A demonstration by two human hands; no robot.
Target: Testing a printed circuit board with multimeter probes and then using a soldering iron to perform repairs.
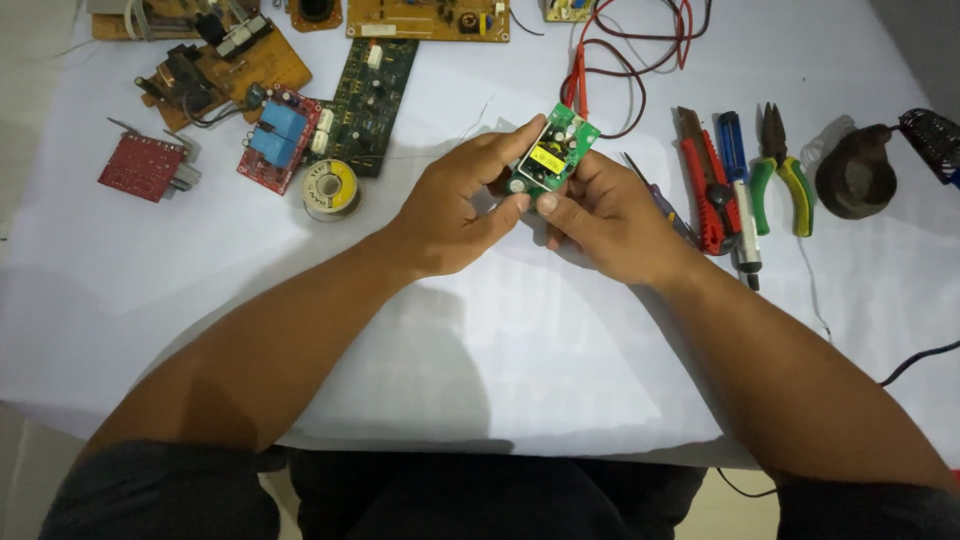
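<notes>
A small green circuit board (556, 152) w/ a yellow component on top is held up above the white table (520, 330) by both hands. The left hand (455, 205) is clamped on the board's near-left edge, thumb and forefinger pinched together at its lower corner; the right hand (605, 215) is closed around the right side & underside, fingertips (548, 203) pressed to the lower edge. The board is tilted, component side up.

Progress, as judged: the board is only being gripped & looked over; no tool is held, so any work on it seems not yet begun.

Just beyond the fingers red probe leads (640, 60) are looped. Right of the right-hand fingers, near but apart, a red utility knife (705, 185), a blue screwdriver (738, 180) & green-handled pliers (783, 175) are laid side by side. Left of the left-hand fingers, well apart, a solder spool (331, 188), a dark green board (368, 100) & a red board w/ blue blocks (281, 140) are seen.
</notes>
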